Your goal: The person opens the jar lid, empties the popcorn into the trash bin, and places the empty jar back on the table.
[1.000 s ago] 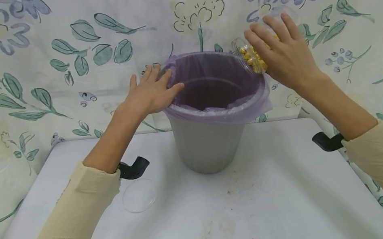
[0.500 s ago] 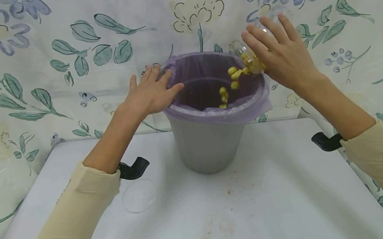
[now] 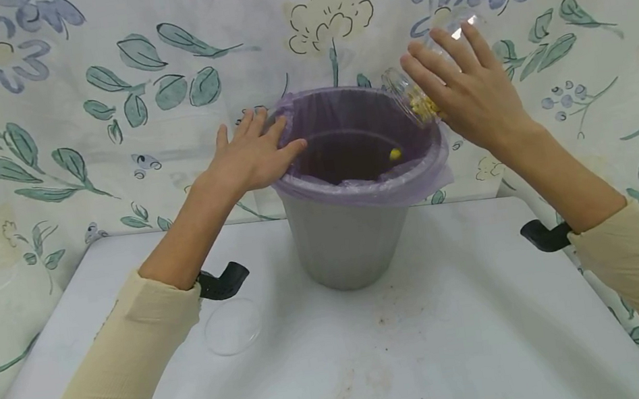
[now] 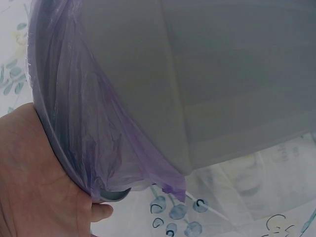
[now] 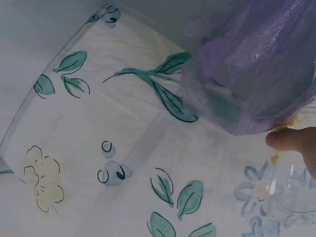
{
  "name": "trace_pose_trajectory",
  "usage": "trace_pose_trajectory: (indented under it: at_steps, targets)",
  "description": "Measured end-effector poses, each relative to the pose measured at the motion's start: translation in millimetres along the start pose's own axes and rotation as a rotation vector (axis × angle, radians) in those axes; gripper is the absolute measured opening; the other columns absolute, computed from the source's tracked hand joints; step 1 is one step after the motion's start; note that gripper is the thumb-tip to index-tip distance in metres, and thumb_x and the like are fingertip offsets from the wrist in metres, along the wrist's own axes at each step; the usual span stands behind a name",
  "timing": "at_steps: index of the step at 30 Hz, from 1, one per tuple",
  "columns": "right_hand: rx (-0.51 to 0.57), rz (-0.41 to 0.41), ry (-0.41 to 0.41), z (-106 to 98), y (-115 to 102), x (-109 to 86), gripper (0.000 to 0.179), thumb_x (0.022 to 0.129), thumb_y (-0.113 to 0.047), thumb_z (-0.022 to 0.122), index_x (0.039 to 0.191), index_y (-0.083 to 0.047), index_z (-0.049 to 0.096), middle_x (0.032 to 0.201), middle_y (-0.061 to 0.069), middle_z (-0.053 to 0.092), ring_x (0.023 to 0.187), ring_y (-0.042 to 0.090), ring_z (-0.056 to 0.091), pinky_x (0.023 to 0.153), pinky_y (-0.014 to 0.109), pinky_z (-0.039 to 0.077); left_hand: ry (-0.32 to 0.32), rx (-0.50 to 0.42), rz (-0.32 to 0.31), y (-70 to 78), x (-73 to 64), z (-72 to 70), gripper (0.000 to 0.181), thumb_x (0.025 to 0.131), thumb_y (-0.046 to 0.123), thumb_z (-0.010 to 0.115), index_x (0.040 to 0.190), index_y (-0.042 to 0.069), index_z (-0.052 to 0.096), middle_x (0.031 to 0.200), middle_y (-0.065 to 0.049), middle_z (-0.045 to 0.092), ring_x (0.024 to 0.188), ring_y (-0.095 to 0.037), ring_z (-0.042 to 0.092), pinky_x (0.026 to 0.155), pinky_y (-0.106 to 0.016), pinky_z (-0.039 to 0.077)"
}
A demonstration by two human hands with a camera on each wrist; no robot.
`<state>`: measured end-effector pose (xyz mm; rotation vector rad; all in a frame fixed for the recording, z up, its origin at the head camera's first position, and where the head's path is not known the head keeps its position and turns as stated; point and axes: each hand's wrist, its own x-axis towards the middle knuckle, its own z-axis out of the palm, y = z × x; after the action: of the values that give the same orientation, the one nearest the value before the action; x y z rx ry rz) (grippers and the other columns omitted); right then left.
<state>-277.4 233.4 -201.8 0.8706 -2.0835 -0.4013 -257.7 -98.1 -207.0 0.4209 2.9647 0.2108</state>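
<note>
A clear jar [image 3: 402,92] with small yellow pieces [image 3: 422,107] near its mouth is tipped over the right rim of a grey bin [image 3: 347,243]. My right hand [image 3: 469,86] grips the jar; its thumb shows against it in the right wrist view. One yellow piece [image 3: 395,155] is in the air inside the bin's mouth. The bin wears a purple bag [image 3: 415,179], folded over its rim. On the left rim rests my left hand [image 3: 254,154], fingers spread and straight. In the left wrist view the palm [image 4: 39,182] lies against the bagged rim. The bin's bottom inside is hidden.
A clear round lid [image 3: 233,327] lies on the white table [image 3: 468,342], left of the bin. Small crumbs and brownish smudges [image 3: 358,385] mark the table in front. Floral cloth [image 3: 165,146] hangs close behind the bin.
Yellow pieces have poured out of the jar into the bin, leaving fewer in the jar. The right hand has shifted slightly left, tipping the jar further. The left hand has stayed still.
</note>
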Motion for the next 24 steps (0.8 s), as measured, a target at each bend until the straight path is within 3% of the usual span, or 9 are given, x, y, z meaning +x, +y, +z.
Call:
trace_pose_trajectory:
  at_steps: [4, 10, 18, 24]
  targets:
    - [-0.012, -0.024, 0.004, 0.4, 0.5, 0.0, 0.078, 0.084, 0.002, 0.074, 0.149, -0.011, 0.034, 0.152, 0.012, 0.041, 0.144, 0.033, 0.028, 0.119, 0.049, 0.011, 0.001, 0.000, 0.005, -0.2, 0.5, 0.3, 0.075, 0.104, 0.058, 0.019, 0.161, 0.010, 0.006, 0.164, -0.019, -0.009, 0.149, -0.035, -0.015, 0.113, -0.062, -0.012]
    - [-0.035, -0.093, -0.016, 0.0, 3.4, 0.1, 0.081, 0.084, 0.007, 0.070, 0.151, -0.012, 0.028, 0.154, 0.012, 0.036, 0.145, 0.036, 0.025, 0.120, 0.050, 0.007, 0.007, -0.005, 0.009, -1.5, 0.5, 0.9, 0.075, 0.104, 0.058, 0.020, 0.161, 0.010, 0.006, 0.164, -0.019, -0.009, 0.149, -0.035, -0.015, 0.113, -0.062, -0.012]
    - [-0.098, -0.111, -0.067, -0.7, 3.4, 1.1, 0.097, 0.075, 0.014, 0.072, 0.154, -0.015, 0.023, 0.158, 0.008, 0.030, 0.148, 0.031, 0.019, 0.120, 0.049, 0.007, 0.011, -0.008, 0.008, -1.8, 0.1, 0.5, 0.075, 0.104, 0.058, 0.020, 0.161, 0.010, 0.007, 0.164, -0.019, -0.009, 0.149, -0.035, -0.016, 0.113, -0.062, -0.012]
    - [-0.176, -0.143, -0.103, -2.0, 1.9, 2.2, 0.106, 0.070, 0.009, 0.080, 0.155, -0.017, 0.021, 0.161, 0.007, 0.022, 0.149, 0.030, 0.015, 0.120, 0.049, 0.006, 0.009, -0.006, 0.008, -1.8, 0.7, 1.7, 0.075, 0.105, 0.057, 0.021, 0.161, 0.010, 0.007, 0.164, -0.019, -0.010, 0.149, -0.035, -0.016, 0.113, -0.061, -0.013]
